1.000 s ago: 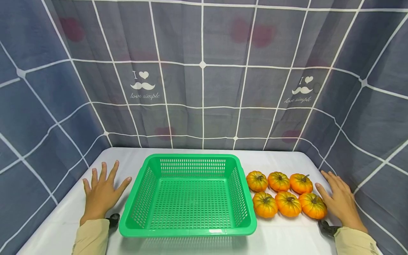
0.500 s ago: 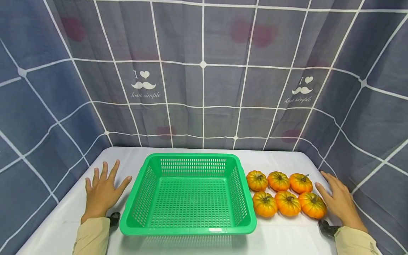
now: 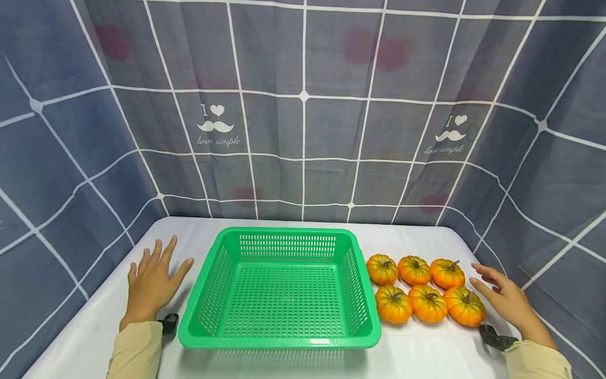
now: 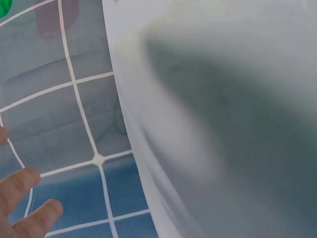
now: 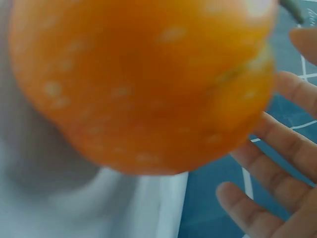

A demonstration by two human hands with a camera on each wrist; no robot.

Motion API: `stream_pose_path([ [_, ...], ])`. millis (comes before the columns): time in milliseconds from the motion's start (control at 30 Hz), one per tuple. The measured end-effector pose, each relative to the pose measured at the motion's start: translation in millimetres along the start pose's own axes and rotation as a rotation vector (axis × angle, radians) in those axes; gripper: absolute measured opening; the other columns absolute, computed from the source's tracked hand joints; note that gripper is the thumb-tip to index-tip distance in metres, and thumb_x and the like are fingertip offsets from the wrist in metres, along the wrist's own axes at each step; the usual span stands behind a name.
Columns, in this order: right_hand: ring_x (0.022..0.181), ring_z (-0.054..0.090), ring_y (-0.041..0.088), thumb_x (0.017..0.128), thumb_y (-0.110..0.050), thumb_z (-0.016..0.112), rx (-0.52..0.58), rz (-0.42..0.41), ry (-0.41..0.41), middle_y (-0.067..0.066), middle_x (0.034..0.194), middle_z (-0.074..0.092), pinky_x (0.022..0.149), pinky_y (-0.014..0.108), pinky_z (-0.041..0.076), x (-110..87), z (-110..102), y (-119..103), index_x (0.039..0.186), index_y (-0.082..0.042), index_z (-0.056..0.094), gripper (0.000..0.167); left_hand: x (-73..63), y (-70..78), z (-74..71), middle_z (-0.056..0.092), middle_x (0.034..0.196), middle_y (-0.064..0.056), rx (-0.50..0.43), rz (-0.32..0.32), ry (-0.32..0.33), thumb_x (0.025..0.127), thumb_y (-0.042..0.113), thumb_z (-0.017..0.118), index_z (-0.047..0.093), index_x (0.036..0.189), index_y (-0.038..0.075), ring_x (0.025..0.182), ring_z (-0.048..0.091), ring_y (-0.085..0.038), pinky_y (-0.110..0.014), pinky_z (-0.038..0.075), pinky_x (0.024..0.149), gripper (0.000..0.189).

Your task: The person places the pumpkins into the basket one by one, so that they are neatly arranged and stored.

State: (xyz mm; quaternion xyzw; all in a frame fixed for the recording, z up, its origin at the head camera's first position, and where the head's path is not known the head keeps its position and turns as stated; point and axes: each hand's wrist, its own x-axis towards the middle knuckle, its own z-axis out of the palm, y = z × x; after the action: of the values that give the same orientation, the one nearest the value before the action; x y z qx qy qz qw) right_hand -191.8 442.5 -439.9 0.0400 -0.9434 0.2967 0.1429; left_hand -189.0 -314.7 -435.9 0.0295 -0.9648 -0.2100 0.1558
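Several small orange pumpkins with green-yellow tops lie in two rows at the right of the table in the head view. The nearest pumpkin to my right hand (image 3: 508, 302) is the front-right one (image 3: 466, 306). This hand is beside it, thumb toward the pumpkins, fingers slightly bent and holding nothing. In the right wrist view a pumpkin (image 5: 143, 89) fills much of the frame, with the spread fingers (image 5: 277, 168) beyond it. My left hand (image 3: 150, 287) is at the left, fingers spread, left of the green plastic basket (image 3: 279, 342). Only its fingertips (image 4: 44, 215) show in the left wrist view.
The basket has slotted walls and floor, with nothing in it, and stands mid-table between the left hand and the pumpkins. A white cloth (image 3: 426, 350) covers the table. Dark checked curtains (image 3: 331, 126) enclose the back and both sides. A black wrist device (image 3: 496, 337) sits at the right wrist.
My right hand has shifted slightly to the right, and its fingers have bent and drawn together. The left hand stays nearly still. Basket and pumpkins have not moved.
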Motion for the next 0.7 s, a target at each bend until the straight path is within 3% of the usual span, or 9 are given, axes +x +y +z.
stream_pose_path([
  [33, 0.101, 0.063, -0.001, 0.104, -0.016, 0.071, 0.023, -0.010, -0.001, 0.028, 0.128, 0.070, 0.074, 0.002, 0.039, -0.8, -1.1, 0.5, 0.137, 0.010, 0.062, 0.043, 0.4, 0.2, -0.5, 0.017, 0.170, -0.039, -0.002, 0.001, 0.002, 0.110, 0.060, 0.049, 0.019, 0.174, 0.012, 0.153, 0.014, -0.068, -0.085, 0.007, 0.117, 0.085],
  [100, 0.097, 0.052, -0.018, 0.104, -0.013, 0.071, 0.095, -0.031, -0.010, 0.000, 0.121, 0.076, 0.076, 0.001, 0.040, -2.4, -3.3, 1.2, 0.135, 0.002, 0.068, 0.035, 1.4, 0.4, -1.4, 0.020, 0.168, -0.040, -0.009, 0.003, 0.007, 0.110, 0.058, 0.049, 0.020, 0.173, 0.011, 0.151, 0.020, -0.069, -0.085, 0.012, 0.115, 0.084],
  [167, 0.098, 0.053, -0.021, 0.105, -0.009, 0.068, 0.188, -0.048, -0.030, -0.024, 0.115, 0.070, 0.077, 0.002, 0.043, -3.5, -5.5, 1.4, 0.135, -0.013, 0.071, 0.031, 1.5, 1.0, -2.3, 0.024, 0.167, -0.041, -0.023, 0.003, 0.011, 0.110, 0.057, 0.050, 0.023, 0.173, 0.009, 0.146, 0.028, -0.070, -0.086, 0.018, 0.112, 0.083],
  [233, 0.101, 0.056, -0.019, 0.106, -0.006, 0.064, 0.280, -0.061, -0.060, -0.039, 0.115, 0.060, 0.080, 0.003, 0.045, -4.0, -7.5, 1.5, 0.136, -0.029, 0.070, 0.038, 1.6, 1.4, -3.4, 0.027, 0.166, -0.041, -0.046, 0.001, 0.007, 0.111, 0.054, 0.050, 0.025, 0.172, 0.007, 0.143, 0.032, -0.071, -0.086, 0.024, 0.108, 0.081],
  [300, 0.105, 0.058, -0.018, 0.108, -0.003, 0.060, 0.351, -0.075, -0.097, -0.039, 0.118, 0.061, 0.082, 0.004, 0.046, -4.2, -9.4, 1.6, 0.138, -0.039, 0.066, 0.048, 1.6, 1.8, -5.1, 0.030, 0.165, -0.041, -0.075, -0.005, -0.009, 0.111, 0.053, 0.050, 0.026, 0.171, 0.006, 0.141, 0.035, -0.070, -0.085, 0.029, 0.106, 0.080],
  [367, 0.107, 0.060, -0.015, 0.108, 0.001, 0.058, 0.387, -0.087, -0.127, -0.036, 0.121, 0.063, 0.083, 0.006, 0.048, -4.8, -11.1, 2.9, 0.139, -0.040, 0.064, 0.052, 2.2, 2.1, -7.5, 0.031, 0.165, -0.040, -0.110, -0.022, -0.047, 0.112, 0.054, 0.048, 0.024, 0.172, 0.007, 0.141, 0.036, -0.069, -0.086, 0.031, 0.105, 0.080],
  [533, 0.108, 0.063, -0.011, 0.108, 0.000, 0.057, 0.386, -0.066, -0.210, -0.033, 0.126, 0.065, 0.081, 0.013, 0.053, -9.4, -14.9, 10.8, 0.141, -0.022, 0.069, 0.042, 5.1, 4.8, -14.2, 0.031, 0.166, -0.038, -0.248, -0.064, -0.163, 0.114, 0.056, 0.039, 0.013, 0.175, 0.012, 0.145, 0.037, -0.065, -0.084, 0.032, 0.107, 0.080],
  [633, 0.109, 0.063, -0.011, 0.109, -0.002, 0.057, 0.397, -0.035, -0.252, -0.033, 0.127, 0.064, 0.082, 0.015, 0.054, -12.0, -15.4, 14.9, 0.145, -0.009, 0.066, 0.037, 4.9, 9.6, -16.8, 0.036, 0.164, -0.036, -0.362, -0.051, -0.183, 0.116, 0.052, 0.038, 0.014, 0.175, 0.012, 0.146, 0.040, -0.062, -0.082, 0.032, 0.110, 0.075],
  [700, 0.111, 0.064, -0.010, 0.110, -0.002, 0.056, 0.430, -0.031, -0.271, -0.031, 0.129, 0.065, 0.083, 0.015, 0.054, -13.3, -14.4, 17.5, 0.149, -0.007, 0.062, 0.040, 4.3, 13.4, -16.9, 0.041, 0.162, -0.036, -0.437, -0.026, -0.182, 0.117, 0.047, 0.037, 0.017, 0.174, 0.010, 0.144, 0.046, -0.059, -0.079, 0.035, 0.111, 0.071],
])
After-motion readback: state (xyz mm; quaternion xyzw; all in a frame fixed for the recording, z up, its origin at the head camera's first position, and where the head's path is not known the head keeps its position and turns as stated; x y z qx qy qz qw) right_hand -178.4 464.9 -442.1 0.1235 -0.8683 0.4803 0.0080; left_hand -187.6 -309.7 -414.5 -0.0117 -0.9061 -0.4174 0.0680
